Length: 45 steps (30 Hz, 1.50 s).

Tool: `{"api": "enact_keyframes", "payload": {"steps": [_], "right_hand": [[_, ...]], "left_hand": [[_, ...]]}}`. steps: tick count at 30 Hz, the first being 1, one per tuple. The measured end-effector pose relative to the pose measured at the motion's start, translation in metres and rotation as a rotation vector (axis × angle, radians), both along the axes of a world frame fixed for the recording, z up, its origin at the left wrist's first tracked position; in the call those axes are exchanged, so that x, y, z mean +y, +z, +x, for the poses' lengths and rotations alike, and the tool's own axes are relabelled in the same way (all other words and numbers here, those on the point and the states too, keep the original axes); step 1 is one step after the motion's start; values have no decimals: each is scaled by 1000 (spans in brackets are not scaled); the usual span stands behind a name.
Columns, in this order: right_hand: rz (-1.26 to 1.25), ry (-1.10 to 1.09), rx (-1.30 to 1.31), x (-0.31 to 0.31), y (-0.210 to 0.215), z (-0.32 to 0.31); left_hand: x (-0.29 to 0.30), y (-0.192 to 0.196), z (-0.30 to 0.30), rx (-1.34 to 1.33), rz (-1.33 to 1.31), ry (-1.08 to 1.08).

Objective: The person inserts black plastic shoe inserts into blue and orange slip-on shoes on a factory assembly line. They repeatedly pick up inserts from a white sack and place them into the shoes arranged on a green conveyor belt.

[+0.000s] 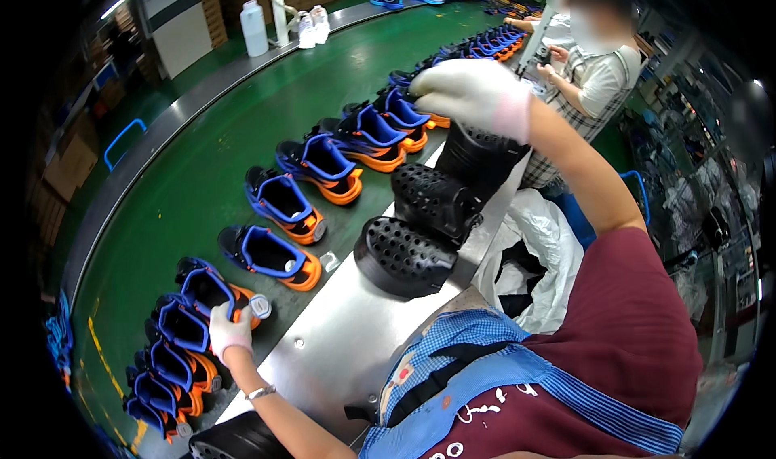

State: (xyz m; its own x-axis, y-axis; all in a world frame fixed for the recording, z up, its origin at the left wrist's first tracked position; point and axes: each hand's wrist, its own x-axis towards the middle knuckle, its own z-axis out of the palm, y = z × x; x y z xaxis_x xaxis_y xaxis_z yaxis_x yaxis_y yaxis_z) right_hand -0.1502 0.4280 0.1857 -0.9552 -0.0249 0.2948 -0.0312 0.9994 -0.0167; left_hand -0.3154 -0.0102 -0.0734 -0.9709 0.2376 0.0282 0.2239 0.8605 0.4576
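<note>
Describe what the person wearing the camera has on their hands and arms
Both hands wear white fabric gloves: the left hand and the right hand, whose glove has a pinkish cuff at the wrist. A thin silver bracelet or watch circles the left wrist. The forearms are bare. The right upper arm is covered by a short maroon sleeve.

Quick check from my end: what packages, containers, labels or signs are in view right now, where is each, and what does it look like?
White plastic bag: beside the steel table's right edge, crumpled and open, dark items inside.
White plastic bottle: far rim of the green conveyor, upright, tall, capped.
Cardboard boxes: far left past the conveyor, brown, blurred.
No screens or signs are clear enough to tell.
</note>
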Motion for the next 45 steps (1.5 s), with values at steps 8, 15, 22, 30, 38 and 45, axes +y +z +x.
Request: {"api": "enact_keyframes", "payload": {"steps": [8,15,22,30,38,45], "right_hand": [[-188,-632,94,143,-55,139],[-249,-553,25,164,-103,153],[-121,-517,18,170,-99,145],[-77,-427,20,176,-102,144],[-66,-549,88,181,-50,157],[-320,-131,264,67,-22,75]], "left_hand": [[6,20,32,200,-37,20],[38,36,54,403,54,30],[69,32,68,328,166,-32],[70,29,73,259,209,-75],[73,30,75,170,313,-48],[95,34,72,-124,859,-220]]}}
